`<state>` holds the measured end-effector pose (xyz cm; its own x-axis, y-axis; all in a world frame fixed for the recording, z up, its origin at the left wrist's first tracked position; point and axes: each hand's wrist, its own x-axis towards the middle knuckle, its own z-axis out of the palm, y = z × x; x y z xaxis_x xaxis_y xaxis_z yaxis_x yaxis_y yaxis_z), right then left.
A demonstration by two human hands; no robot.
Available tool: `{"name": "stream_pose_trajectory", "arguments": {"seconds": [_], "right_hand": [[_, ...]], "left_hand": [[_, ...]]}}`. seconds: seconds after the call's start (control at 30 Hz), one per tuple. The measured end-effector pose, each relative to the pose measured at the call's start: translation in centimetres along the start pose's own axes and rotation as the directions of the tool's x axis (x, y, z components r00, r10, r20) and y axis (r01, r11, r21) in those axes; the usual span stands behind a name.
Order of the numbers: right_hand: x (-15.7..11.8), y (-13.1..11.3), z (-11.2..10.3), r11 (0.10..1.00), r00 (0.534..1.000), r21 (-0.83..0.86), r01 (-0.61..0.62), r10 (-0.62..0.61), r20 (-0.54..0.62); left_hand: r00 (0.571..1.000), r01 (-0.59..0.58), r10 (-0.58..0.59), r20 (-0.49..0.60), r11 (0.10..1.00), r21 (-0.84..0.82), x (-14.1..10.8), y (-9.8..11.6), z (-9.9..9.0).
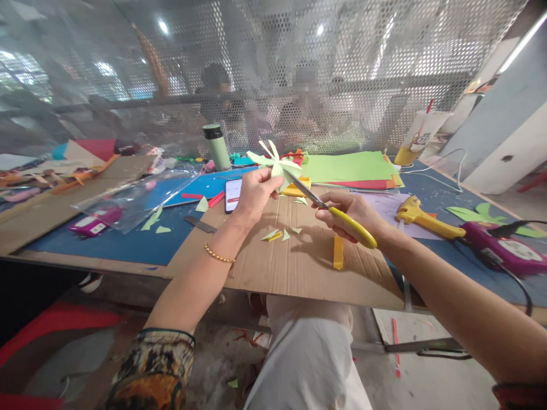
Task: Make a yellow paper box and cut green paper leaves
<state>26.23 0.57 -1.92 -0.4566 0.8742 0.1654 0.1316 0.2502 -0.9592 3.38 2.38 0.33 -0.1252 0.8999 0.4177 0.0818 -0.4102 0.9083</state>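
Note:
My left hand [257,192] pinches a pale green paper cutout [278,163] with several pointed petals, held up above the cardboard. My right hand [352,215] grips scissors [354,226] with yellow handles. Their metal blades point up and left and reach the paper's lower right edge; whether they are parted there I cannot tell. Below both hands, green paper scraps [286,234] and a folded yellow paper strip [338,253] lie on the cardboard sheet [299,273].
A phone [233,195] and a green tumbler [217,149] stand beyond my left hand. To the right are a yellow glue gun [427,218], a purple device [504,247] with cables and a drink cup [421,139]. Green paper sheets [350,168] lie before a perforated metal screen [265,68].

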Motion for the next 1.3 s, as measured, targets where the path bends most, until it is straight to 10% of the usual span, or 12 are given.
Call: {"name": "stream_pose_trajectory", "arguments": {"seconds": [1.3], "right_hand": [[0.03, 0.18, 0.10, 1.000, 0.999, -0.012, -0.005, 0.004, -0.033]], "left_hand": [[0.999, 0.016, -0.014, 0.033, 0.999, -0.047, 0.20, -0.72, 0.01]]}}
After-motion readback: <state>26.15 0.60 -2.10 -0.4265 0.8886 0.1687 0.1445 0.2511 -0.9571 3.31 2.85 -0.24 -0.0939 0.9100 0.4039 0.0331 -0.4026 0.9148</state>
